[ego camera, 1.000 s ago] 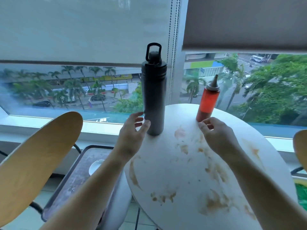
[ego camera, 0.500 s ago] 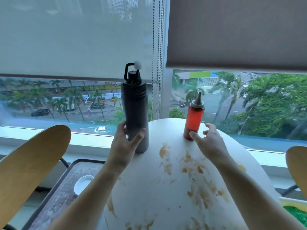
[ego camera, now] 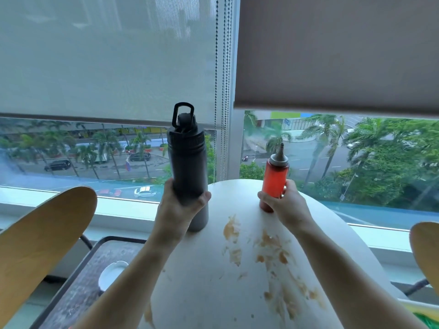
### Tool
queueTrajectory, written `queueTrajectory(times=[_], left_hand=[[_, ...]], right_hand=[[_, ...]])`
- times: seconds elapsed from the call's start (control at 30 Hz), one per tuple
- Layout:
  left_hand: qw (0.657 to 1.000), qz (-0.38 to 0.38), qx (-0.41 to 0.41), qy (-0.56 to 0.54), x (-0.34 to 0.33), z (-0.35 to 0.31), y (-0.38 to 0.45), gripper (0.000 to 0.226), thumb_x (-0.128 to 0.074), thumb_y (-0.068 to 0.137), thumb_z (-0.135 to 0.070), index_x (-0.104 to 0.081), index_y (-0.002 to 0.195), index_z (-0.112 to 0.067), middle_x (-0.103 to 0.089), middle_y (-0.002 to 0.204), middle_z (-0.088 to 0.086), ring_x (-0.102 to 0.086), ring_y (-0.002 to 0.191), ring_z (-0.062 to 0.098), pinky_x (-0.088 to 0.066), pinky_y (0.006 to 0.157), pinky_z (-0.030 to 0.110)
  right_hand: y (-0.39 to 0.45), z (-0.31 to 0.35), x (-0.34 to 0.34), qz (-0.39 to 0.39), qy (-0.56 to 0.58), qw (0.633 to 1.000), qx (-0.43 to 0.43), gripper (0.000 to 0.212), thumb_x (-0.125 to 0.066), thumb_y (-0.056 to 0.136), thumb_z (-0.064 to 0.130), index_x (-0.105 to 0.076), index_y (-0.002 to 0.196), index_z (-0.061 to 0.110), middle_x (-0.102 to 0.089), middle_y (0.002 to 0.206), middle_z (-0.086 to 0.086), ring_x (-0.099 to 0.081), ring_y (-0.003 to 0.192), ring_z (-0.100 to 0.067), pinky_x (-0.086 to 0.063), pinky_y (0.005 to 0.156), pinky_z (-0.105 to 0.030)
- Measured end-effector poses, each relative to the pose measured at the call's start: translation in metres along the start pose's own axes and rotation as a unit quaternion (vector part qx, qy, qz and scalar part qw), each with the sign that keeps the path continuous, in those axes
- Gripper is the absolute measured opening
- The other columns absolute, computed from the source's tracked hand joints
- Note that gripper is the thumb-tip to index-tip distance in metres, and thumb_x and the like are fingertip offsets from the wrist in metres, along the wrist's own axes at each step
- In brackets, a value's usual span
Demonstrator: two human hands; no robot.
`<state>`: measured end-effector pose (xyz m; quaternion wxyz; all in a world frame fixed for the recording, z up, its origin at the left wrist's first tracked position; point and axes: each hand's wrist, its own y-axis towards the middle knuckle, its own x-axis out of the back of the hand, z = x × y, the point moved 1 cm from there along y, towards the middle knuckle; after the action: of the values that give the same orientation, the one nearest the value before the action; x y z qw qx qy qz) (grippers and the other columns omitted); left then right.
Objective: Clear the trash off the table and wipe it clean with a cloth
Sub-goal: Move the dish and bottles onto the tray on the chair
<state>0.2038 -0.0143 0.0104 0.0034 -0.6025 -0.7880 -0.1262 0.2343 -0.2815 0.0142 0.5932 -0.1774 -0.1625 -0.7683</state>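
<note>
Head view: a round white table [ego camera: 209, 293] stands against the window, and everything else is placed from it. A tall black flask [ego camera: 187, 162] stands upright at the table's far left edge. The left hand [ego camera: 177, 208] grips its lower half, thumb on the right side and fingers curled round the left. Whether the flask's base touches the tabletop cannot be told for certain.

At the table's far middle stands a red sauce bottle [ego camera: 275, 180] with a grey nozzle cap, upright. The right hand [ego camera: 286, 206] holds it low down, thumb on its left side and fingers wrapped round its right.

Brown smears [ego camera: 270, 250] run across the tabletop from just near the two bottles down toward the near edge, thickest on the right half. One more smear lies at the near left edge.

Left of the table and lower sits a dark tray [ego camera: 78, 283] holding a small white dish [ego camera: 111, 274]. Farther left of the table is a wooden chair back [ego camera: 38, 243]; another chair back [ego camera: 426, 252] shows at the table's right. Beyond the table, two roller blinds [ego camera: 107, 55] hang half down over the window, with a bead chain [ego camera: 216, 91] between them.
</note>
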Motion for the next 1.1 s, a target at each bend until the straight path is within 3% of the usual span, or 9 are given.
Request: queueTrajectory(times=[0.3,0.53,0.9,1.1], left_hand=[[1.0,0.013,-0.007,0.011,0.003,0.003,0.007,0.074,-0.088,0.053,-0.059,-0.051,0.114,-0.038,-0.07,0.108,-0.019,-0.068,0.097,0.003,-0.057,0.086,0.036],[0.999,0.042,-0.012,0.032,0.009,0.003,0.01,0.077,-0.088,0.053,-0.066,-0.047,0.114,-0.041,-0.07,0.115,-0.016,-0.068,0.108,0.015,-0.056,0.094,0.049],[0.996,0.044,-0.031,0.066,0.014,-0.007,0.008,0.072,-0.083,0.056,-0.064,-0.049,0.115,-0.038,-0.07,0.111,-0.02,-0.068,0.103,0.012,-0.057,0.084,0.038],[0.997,0.043,-0.029,0.055,0.016,-0.008,0.008,0.064,-0.09,0.064,-0.05,-0.052,0.114,-0.034,-0.072,0.107,-0.018,-0.07,0.097,0.009,-0.056,0.081,0.035]], right_hand=[[0.003,-0.002,-0.006,-0.021,-0.01,1.0,0.004,0.04,-0.078,0.085,0.033,-0.052,0.114,0.022,-0.067,0.095,0.003,-0.061,0.077,-0.005,-0.04,0.057,-0.024],[0.001,-0.001,-0.008,-0.031,-0.011,0.999,0.012,0.041,-0.08,0.084,0.032,-0.053,0.111,0.019,-0.068,0.09,0.001,-0.062,0.072,-0.007,-0.039,0.055,-0.025],[-0.007,0.006,-0.01,-0.052,-0.005,0.998,0.036,0.035,-0.08,0.082,0.031,-0.056,0.105,0.019,-0.069,0.079,0.004,-0.064,0.072,-0.012,-0.043,0.058,-0.028],[-0.016,0.022,-0.016,-0.038,0.016,0.997,0.064,0.035,-0.08,0.08,0.032,-0.057,0.105,0.021,-0.072,0.075,0.005,-0.068,0.075,-0.019,-0.053,0.072,-0.036]])
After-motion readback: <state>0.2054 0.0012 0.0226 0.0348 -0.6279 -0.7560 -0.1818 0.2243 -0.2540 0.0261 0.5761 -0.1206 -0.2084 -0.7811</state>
